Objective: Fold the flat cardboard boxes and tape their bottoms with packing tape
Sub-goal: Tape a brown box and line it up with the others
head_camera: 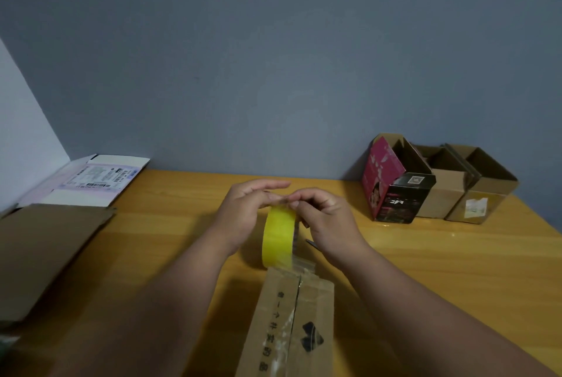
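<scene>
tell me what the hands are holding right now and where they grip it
Both hands hold the yellow tape roll at its top edge: the left hand beside it, the right hand pinching there.

A plain blue-grey wall (pixel 273 57) fills the upper two thirds of the frame, matte and bare, shading darker toward the top corners. At the far left edge a paler, lighter-toned side wall (pixel 21 121) meets it along a slanting corner line. Below, a wooden table (pixel 170 224) with a warm yellow-orange grain spans the lower part of the frame, its back edge pushed against the wall. The light is dim and even, with faint glossy reflections on the tabletop at lower right.
</scene>
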